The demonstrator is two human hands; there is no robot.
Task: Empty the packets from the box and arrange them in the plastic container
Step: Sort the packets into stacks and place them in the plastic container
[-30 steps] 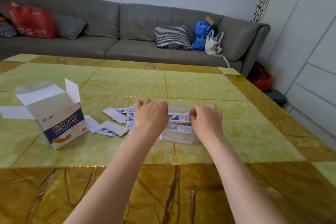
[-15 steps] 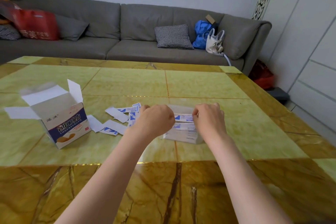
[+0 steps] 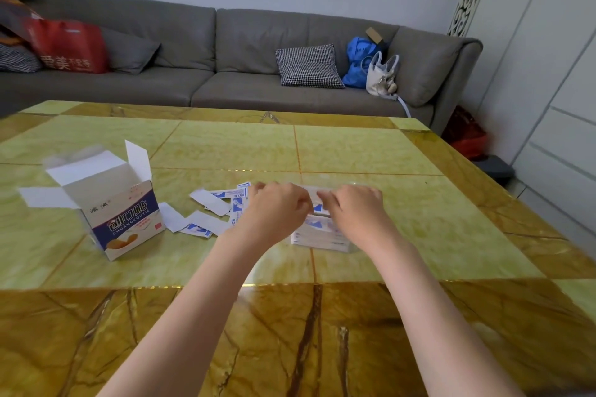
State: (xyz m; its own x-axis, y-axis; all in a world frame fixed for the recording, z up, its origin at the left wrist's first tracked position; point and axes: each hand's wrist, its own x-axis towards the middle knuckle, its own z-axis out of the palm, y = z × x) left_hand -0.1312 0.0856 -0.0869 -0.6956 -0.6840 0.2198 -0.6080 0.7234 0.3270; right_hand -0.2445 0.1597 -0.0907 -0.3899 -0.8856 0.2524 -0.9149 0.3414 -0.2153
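One open box [image 3: 106,203] stands on one table [image 3: 371,151]. Right of the box — roughly seven loose packets [image 3: 209,201], then one plastic container [image 3: 322,237] of stacked packets — too overlapped to count.

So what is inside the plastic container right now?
A stack of white-and-blue packets fills the clear plastic container. The hands, left hand and right hand, cover its top, so the upper layer is mostly hidden.

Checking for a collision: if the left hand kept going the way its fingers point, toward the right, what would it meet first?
Most likely the right hand, whose fingertips nearly touch the left hand above the stacked packets; depth is unclear.
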